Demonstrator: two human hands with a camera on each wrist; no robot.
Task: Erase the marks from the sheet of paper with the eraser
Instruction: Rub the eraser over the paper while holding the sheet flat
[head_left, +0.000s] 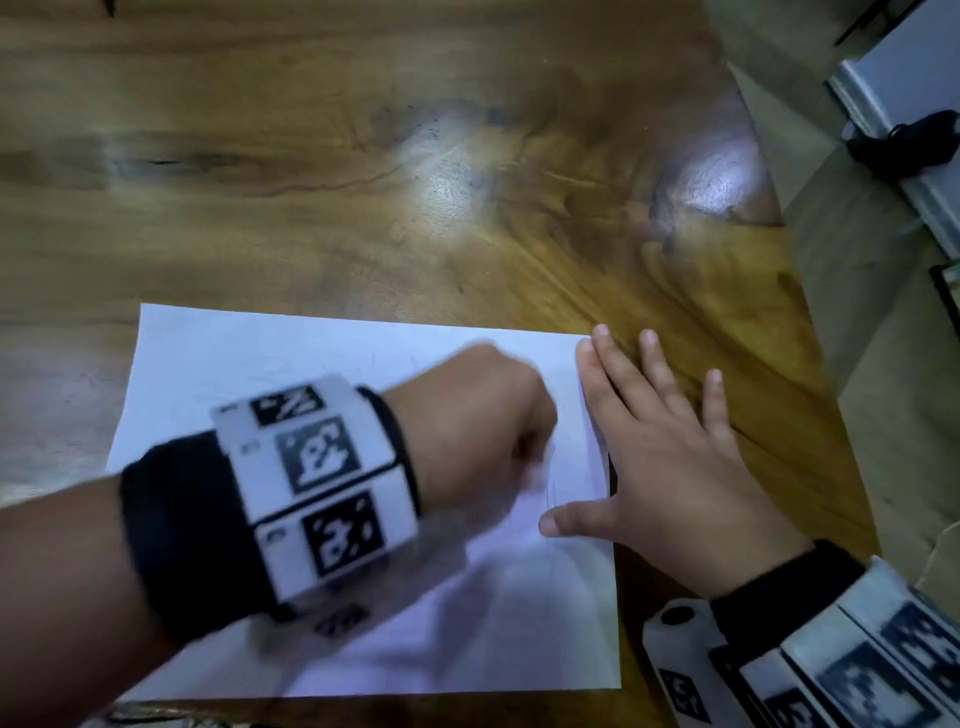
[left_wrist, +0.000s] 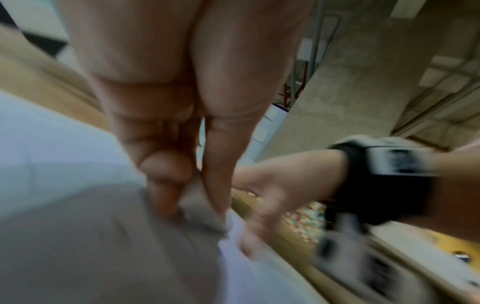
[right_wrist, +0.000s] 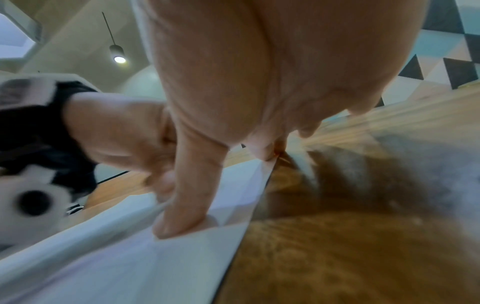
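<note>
One thin white paper sheet (head_left: 322, 364), light, slides easily: right hand (head_left: 670, 467) flat, fingers spread, pins right edge; left hand (head_left: 472, 421) pinches small pale eraser (left_wrist: 205, 216) on wooden table (head_left: 363, 182).

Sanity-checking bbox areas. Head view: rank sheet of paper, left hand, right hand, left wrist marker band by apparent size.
1. sheet of paper, largest though partly covered.
2. right hand, spread flat.
3/4. left hand and left wrist marker band: look alike; the band is nearer the camera, so unranked.
</note>
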